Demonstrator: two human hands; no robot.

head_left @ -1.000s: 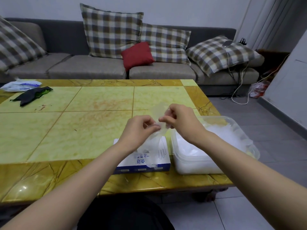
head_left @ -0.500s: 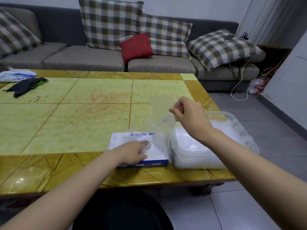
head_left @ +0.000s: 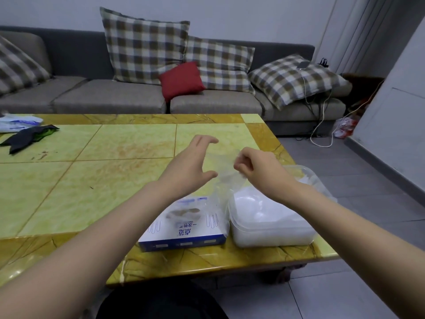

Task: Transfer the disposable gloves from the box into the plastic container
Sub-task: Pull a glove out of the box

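A clear glove (head_left: 224,191) is pinched in the curled fingers of the right hand (head_left: 257,172) and hangs above the gap between the box (head_left: 184,230) and the plastic container (head_left: 276,238). The left hand (head_left: 189,168) is held open above the tabletop (head_left: 92,180), fingers and thumb spread, nothing gripped. Box and container are set side by side at the front right corner.

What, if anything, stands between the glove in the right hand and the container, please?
Nothing visible does. The right hand pinches the glove beside the container, whose top is open; the open left hand hovers on the glove's other side.
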